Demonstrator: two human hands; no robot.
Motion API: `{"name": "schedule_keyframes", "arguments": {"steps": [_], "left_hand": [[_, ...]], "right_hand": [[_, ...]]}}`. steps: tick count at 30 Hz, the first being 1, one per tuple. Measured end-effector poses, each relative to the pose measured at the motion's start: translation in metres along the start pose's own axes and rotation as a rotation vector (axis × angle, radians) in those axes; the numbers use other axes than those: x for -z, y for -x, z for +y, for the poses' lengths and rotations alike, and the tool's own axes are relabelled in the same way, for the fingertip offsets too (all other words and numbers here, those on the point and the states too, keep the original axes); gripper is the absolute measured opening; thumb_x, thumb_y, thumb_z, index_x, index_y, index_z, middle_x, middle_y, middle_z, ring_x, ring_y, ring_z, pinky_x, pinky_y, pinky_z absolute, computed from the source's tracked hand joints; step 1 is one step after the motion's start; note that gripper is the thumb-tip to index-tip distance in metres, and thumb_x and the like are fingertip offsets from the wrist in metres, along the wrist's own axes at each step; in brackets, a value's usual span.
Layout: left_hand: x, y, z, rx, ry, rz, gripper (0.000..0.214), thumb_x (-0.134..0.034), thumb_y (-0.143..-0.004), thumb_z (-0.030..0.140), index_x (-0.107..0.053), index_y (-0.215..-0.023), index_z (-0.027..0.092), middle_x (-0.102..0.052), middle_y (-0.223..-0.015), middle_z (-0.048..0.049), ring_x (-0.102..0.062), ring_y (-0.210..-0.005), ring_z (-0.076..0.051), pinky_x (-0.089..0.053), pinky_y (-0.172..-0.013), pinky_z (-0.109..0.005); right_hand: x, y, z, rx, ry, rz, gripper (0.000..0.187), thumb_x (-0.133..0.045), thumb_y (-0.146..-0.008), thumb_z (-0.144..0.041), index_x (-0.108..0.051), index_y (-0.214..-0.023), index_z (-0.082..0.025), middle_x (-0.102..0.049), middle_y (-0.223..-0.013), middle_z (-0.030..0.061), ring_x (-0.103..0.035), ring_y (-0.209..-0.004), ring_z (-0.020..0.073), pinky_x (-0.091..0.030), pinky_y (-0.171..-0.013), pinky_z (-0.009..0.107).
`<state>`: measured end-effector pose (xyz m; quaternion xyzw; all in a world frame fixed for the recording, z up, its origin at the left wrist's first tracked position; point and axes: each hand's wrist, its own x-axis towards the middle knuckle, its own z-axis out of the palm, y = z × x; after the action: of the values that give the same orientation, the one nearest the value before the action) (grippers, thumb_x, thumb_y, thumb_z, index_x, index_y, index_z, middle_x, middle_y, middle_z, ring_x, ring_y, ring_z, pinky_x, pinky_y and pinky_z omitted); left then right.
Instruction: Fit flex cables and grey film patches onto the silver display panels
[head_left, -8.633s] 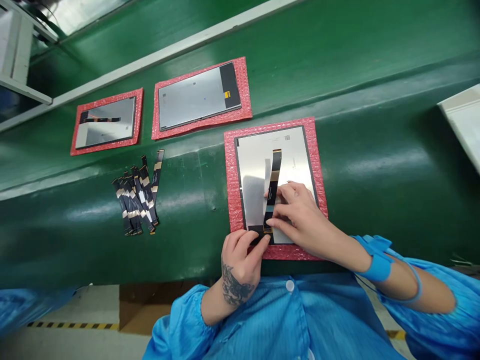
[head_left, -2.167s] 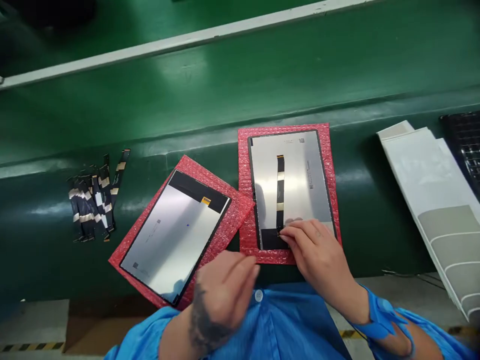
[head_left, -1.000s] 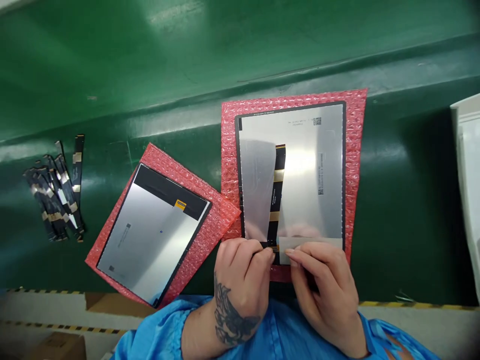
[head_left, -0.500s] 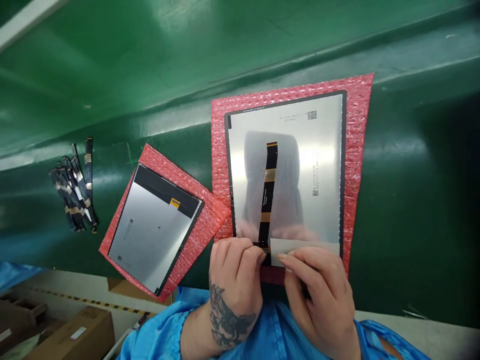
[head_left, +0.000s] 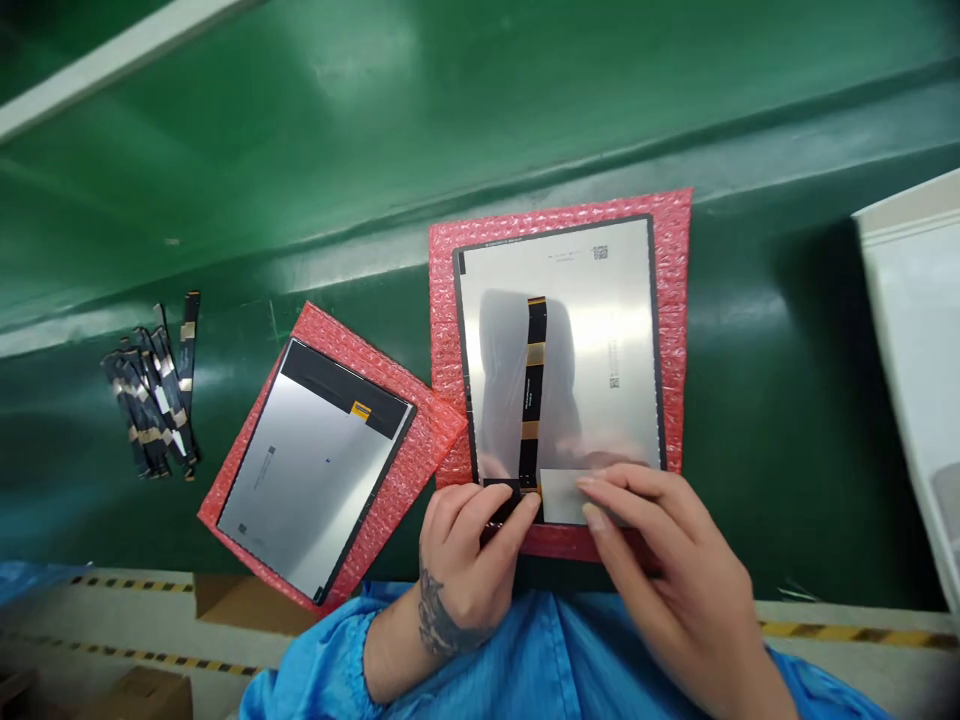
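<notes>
Left hand (head_left: 472, 550) is working at the main panel's (head_left: 585, 370) near edge, thumb pressing by the ribbon cable's (head_left: 532, 395) near end, thumb and forefinger standing slightly apart. Right hand (head_left: 686, 560) is touching the pale strip (head_left: 561, 500) on the same edge; finger gap is looking narrow, can't tell from here if it's pinching. Cable is lying lengthwise on the main panel. Red bubble wrap (head_left: 671, 330) is sitting under the main panel. Second panel (head_left: 307, 480) is lying angled to its left, cable pile (head_left: 150, 410) farther left. White rail (head_left: 112, 70) is running well beyond.
</notes>
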<state>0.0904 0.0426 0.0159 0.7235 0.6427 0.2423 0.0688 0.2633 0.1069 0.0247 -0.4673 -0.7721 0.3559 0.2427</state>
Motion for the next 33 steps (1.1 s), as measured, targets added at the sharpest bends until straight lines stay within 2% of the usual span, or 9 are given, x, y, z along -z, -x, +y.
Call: {"name": "schedule_keyframes", "arguments": {"steps": [4, 7, 11, 15, 21, 26, 29, 31, 33], "left_hand": [[-0.002, 0.004, -0.004, 0.004, 0.093, 0.031, 0.026, -0.051, -0.085, 0.008, -0.065, -0.105, 0.017, -0.063, -0.096, -0.0071, -0.056, -0.088, -0.018, -0.050, -0.077, -0.030], [-0.004, 0.005, -0.008, -0.010, 0.194, 0.051, 0.025, -0.052, -0.085, 0.007, -0.064, -0.106, 0.014, -0.063, -0.097, -0.0087, -0.055, -0.090, -0.019, -0.051, -0.078, -0.031], [-0.006, 0.005, -0.011, 0.002, 0.287, 0.084, 0.026, -0.052, -0.085, 0.007, -0.064, -0.106, 0.016, -0.062, -0.097, -0.0079, -0.054, -0.091, -0.019, -0.052, -0.078, -0.032], [-0.009, 0.006, -0.013, 0.008, 0.336, 0.103, 0.025, -0.052, -0.085, 0.008, -0.064, -0.105, 0.017, -0.063, -0.097, -0.0077, -0.054, -0.091, -0.019, -0.053, -0.077, -0.033], [-0.011, 0.006, -0.014, 0.013, 0.362, 0.104, 0.025, -0.051, -0.085, 0.009, -0.065, -0.104, 0.016, -0.062, -0.097, -0.0084, -0.055, -0.090, -0.020, -0.053, -0.077, -0.034], [-0.007, 0.005, -0.014, 0.039, 0.432, 0.117, 0.026, -0.051, -0.086, 0.009, -0.063, -0.108, 0.019, -0.063, -0.098, -0.0072, -0.057, -0.092, -0.019, -0.053, -0.079, -0.033], [0.000, -0.003, -0.016, 0.160, 0.515, 0.109, 0.033, -0.051, -0.088, 0.011, -0.057, -0.119, 0.020, -0.063, -0.099, -0.0065, -0.060, -0.088, -0.016, -0.053, -0.077, -0.028], [0.005, -0.013, -0.017, 0.266, 0.541, 0.049, 0.034, -0.051, -0.089, 0.015, -0.054, -0.123, 0.019, -0.063, -0.092, -0.0044, -0.061, -0.076, -0.013, -0.053, -0.068, -0.024], [0.007, -0.022, -0.017, 0.311, 0.520, -0.022, 0.030, -0.050, -0.090, 0.017, -0.057, -0.119, 0.018, -0.062, -0.085, -0.0025, -0.061, -0.070, -0.012, -0.052, -0.064, -0.022]], "right_hand": [[0.030, -0.024, -0.008, 0.087, 0.131, -0.077, 0.020, -0.047, -0.093, -0.026, -0.061, -0.106, -0.023, -0.066, -0.102, 0.0070, -0.064, -0.091, 0.0207, -0.055, -0.073, 0.032], [0.037, -0.055, -0.017, 0.103, 0.283, -0.080, 0.022, -0.046, -0.093, -0.027, -0.063, -0.106, -0.022, -0.068, -0.102, 0.0079, -0.064, -0.091, 0.0231, -0.053, -0.075, 0.037], [0.017, -0.113, -0.020, 0.086, 0.454, -0.083, 0.024, -0.047, -0.089, -0.019, -0.064, -0.106, -0.016, -0.066, -0.107, 0.0106, -0.059, -0.098, 0.0268, -0.049, -0.083, 0.042], [-0.003, -0.151, -0.013, 0.143, 0.563, -0.200, 0.027, -0.060, -0.080, -0.017, -0.063, -0.107, -0.012, -0.061, -0.113, 0.0135, -0.055, -0.102, 0.0288, -0.046, -0.087, 0.041], [-0.002, -0.153, -0.010, 0.117, 0.633, -0.235, 0.017, -0.058, -0.079, -0.016, -0.062, -0.096, -0.016, -0.061, -0.090, 0.0086, -0.056, -0.085, 0.0241, -0.044, -0.071, 0.036], [0.001, -0.150, -0.010, 0.091, 0.520, -0.237, 0.007, -0.054, -0.083, -0.018, -0.061, -0.083, -0.018, -0.063, -0.087, 0.0073, -0.057, -0.084, 0.0218, -0.044, -0.072, 0.034], [0.004, -0.144, -0.011, 0.092, 0.356, -0.216, 0.014, -0.051, -0.088, -0.021, -0.061, -0.078, -0.019, -0.063, -0.083, 0.0053, -0.059, -0.082, 0.0190, -0.045, -0.073, 0.032], [0.006, -0.135, -0.012, 0.109, 0.270, -0.210, 0.016, -0.050, -0.089, -0.022, -0.061, -0.078, -0.019, -0.063, -0.082, 0.0042, -0.060, -0.079, 0.0176, -0.046, -0.071, 0.031], [0.007, -0.123, -0.013, 0.108, 0.246, -0.168, 0.017, -0.049, -0.090, -0.023, -0.062, -0.080, -0.019, -0.063, -0.082, 0.0039, -0.061, -0.077, 0.0175, -0.047, -0.069, 0.031]]}}
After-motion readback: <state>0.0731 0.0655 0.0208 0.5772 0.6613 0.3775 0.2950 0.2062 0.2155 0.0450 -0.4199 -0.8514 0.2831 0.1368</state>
